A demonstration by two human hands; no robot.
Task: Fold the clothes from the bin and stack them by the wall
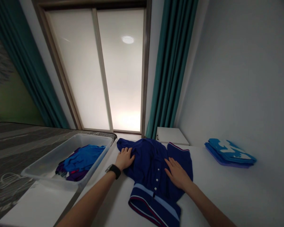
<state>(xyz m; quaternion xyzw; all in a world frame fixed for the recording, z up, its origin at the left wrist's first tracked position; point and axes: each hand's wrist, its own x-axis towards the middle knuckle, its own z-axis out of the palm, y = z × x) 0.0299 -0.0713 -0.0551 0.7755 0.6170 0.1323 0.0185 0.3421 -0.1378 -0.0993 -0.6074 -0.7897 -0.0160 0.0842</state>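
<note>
A dark blue buttoned shirt [146, 164] lies spread on the white tabletop, its striped collar [156, 201] toward me. White buttons run up its middle from the collar. My left hand [125, 158], with a black watch on the wrist, rests on the shirt's left part, fingers stretched out over the cloth. On the right part, near a sleeve edged with a white and red stripe, my right hand [176, 172] lies flat with its fingers apart. Neither hand grips the fabric visibly.
Left of the table stands a clear plastic bin [38, 167] holding crumpled blue and purple clothes [85, 159]. A stack of folded blue clothes [229, 153] lies at the right by the wall. Behind the table are a white cabinet [171, 135] and a green curtain [171, 69].
</note>
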